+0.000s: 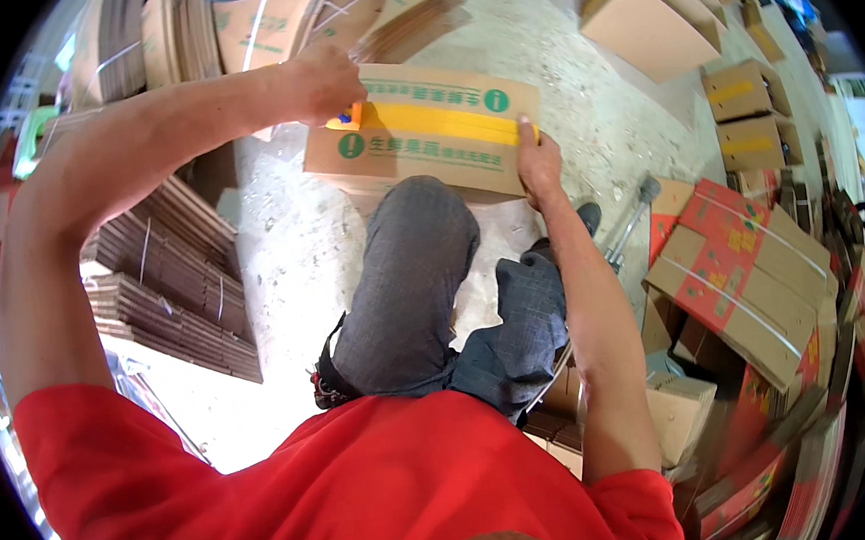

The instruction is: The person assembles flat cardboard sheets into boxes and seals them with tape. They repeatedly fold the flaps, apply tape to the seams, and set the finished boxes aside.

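Observation:
A brown cardboard box (425,155) with green print lies in front of my knees. A strip of yellow packing tape (442,121) runs along its top seam. My left hand (324,83) is closed at the box's left end around a tape dispenser (346,119), of which only an orange and blue part shows; the rest is hidden by the hand. At the right end, my right hand (540,165) grips the box, its thumb by the tape's end and its other fingers down the side.
Bundles of flattened cartons (167,273) stand at the left, and more strapped bundles (255,27) behind the box. An open carton (650,14) stands far right. Red and brown strapped cardboard (739,274) leans nearer right, beside a metal rod (633,224) on the concrete floor (286,250).

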A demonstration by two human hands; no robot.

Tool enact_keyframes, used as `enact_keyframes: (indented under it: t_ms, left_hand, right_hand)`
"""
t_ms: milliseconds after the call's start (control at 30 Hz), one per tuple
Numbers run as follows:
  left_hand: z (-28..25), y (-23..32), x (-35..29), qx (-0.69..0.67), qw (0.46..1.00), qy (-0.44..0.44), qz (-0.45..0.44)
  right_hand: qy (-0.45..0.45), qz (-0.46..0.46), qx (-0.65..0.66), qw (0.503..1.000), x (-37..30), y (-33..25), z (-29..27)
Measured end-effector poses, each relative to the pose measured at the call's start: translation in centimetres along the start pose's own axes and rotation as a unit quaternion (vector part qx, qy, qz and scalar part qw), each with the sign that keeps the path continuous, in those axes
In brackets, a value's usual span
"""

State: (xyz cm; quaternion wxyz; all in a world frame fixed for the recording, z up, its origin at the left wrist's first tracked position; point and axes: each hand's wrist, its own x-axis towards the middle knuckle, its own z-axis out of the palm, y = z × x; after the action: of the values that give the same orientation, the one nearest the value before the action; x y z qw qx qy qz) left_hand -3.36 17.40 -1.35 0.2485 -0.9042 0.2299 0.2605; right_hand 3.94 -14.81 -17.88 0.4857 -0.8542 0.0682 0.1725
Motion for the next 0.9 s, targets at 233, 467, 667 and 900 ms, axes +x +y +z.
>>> enact_keyframes:
  t_ms: [233,467,667,900]
  left_hand:
    - [2.2,-3.7,-5.5,-0.099,0.994,0.039,0.024]
    - [4.1,-5.8,-6.2,-0.134,0.990,-0.002,0.031]
    - [14.6,-4.8,-8.3,-0.246,0.944,0.219,0.037]
    - [17.3,4.2,-6.6,-0.371,0.871,0.323,-0.020]
  right_hand:
    - [-0.012,0.001,0.014,1.000,-0.5,-0.4,0.1]
    - [-0.028,0.009,0.042,0.999,0.4,0.3,0.0]
    - [-0.064,-0.013,0.039,0.997,1.2,-0.9,-0.4]
    - [-0.117,-0.003,0.036,0.992,3.8,1.8,-6.4]
